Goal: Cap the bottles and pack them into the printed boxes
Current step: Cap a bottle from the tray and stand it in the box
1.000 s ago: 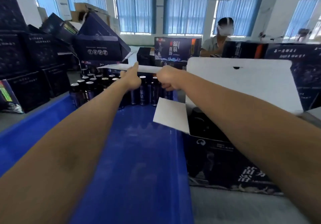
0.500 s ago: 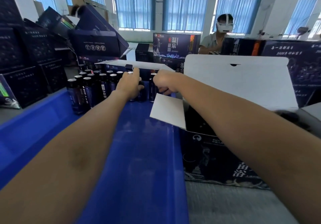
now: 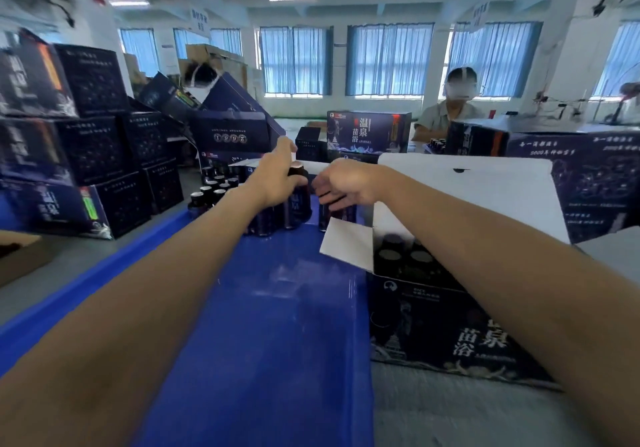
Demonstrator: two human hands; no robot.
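left hand (image 3: 275, 183): wrapped round bottle (image 3: 298, 200), index finger sticking out
bottle: upright, cap up, long axis vertical, far end of blue tray (image 3: 277, 342)
right hand (image 3: 343, 185): fingers loosely curled over second bottle (image 3: 337, 214); grip unclear
printed box (image 3: 450, 328): open, just beside tray's right edge

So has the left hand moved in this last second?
Yes. Against the standing bottles, the left hand dropped from the white flap above them and now grips one bottle.

The far printed box (image 3: 369, 133) reads 温泉苗浴; the open box's (image 3: 450, 335) front shows 苗浴.
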